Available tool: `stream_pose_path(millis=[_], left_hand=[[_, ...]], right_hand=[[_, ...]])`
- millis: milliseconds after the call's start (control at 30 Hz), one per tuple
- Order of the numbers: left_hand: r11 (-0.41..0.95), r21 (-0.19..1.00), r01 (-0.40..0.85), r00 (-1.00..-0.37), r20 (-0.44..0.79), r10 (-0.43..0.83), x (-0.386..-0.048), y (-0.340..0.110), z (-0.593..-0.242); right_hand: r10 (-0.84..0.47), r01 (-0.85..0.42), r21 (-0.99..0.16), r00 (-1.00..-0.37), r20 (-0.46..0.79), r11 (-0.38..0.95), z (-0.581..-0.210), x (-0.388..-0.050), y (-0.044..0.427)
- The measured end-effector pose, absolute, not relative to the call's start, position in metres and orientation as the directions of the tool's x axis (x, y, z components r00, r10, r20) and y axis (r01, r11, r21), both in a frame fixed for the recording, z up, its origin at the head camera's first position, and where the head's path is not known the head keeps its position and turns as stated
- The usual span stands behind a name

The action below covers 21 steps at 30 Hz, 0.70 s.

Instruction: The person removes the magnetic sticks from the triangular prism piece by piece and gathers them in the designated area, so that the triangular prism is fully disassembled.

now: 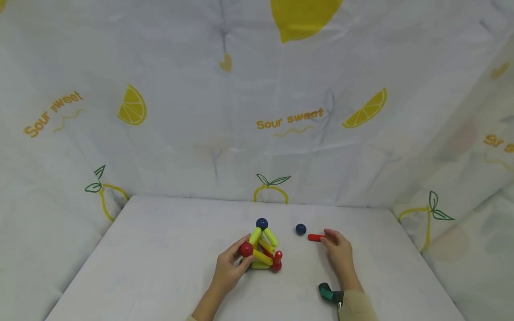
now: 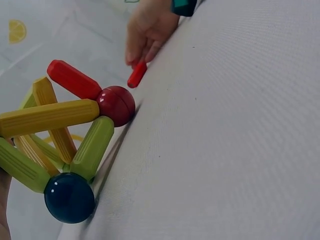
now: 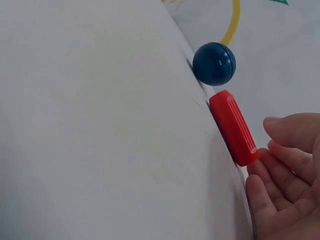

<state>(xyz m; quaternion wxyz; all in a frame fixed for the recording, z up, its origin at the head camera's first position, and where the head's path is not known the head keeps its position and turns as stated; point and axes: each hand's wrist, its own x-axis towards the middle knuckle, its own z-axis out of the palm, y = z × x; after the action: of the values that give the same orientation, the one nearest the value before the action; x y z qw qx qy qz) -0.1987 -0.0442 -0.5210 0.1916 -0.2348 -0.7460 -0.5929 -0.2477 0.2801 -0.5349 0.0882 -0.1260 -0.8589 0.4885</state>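
My left hand (image 1: 228, 268) grips the left side of a frame of magnetic rods and balls (image 1: 263, 257), its thumb and fingers about a red ball (image 1: 246, 249). Yellow and green rods make up most of the frame, with a dark blue ball (image 1: 262, 224) at its far corner. A red rod (image 1: 279, 257) sticks out from another red ball (image 2: 116, 106). To the right, a loose red rod (image 3: 233, 129) lies on the table at the fingertips of my right hand (image 1: 340, 253). The right thumb stands apart from that rod.
A loose dark blue ball (image 3: 214, 63) lies just beyond the loose red rod. The white table (image 1: 160, 249) ends at a hanging white cloth (image 1: 180, 147) with lemon prints. A black and green strap (image 1: 329, 293) sits by my right wrist.
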Motion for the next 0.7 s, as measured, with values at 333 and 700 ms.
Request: stream_pose_path(millis=[333, 700], left_hand=[[0.168, 0.79, 0.59, -0.808, 0.576, 0.126, -0.201, -0.046, -0.524], [0.171, 0.788, 0.591, -0.807, 0.577, 0.125, -0.201, -0.046, -0.525]], right_hand=[[0.337, 0.08, -0.83, -0.932, 0.134, 0.552, -0.499, -0.22, 0.244], [0.007, -0.12, -0.961, -0.992, 0.126, 0.248, -0.495, -0.212, 0.183]])
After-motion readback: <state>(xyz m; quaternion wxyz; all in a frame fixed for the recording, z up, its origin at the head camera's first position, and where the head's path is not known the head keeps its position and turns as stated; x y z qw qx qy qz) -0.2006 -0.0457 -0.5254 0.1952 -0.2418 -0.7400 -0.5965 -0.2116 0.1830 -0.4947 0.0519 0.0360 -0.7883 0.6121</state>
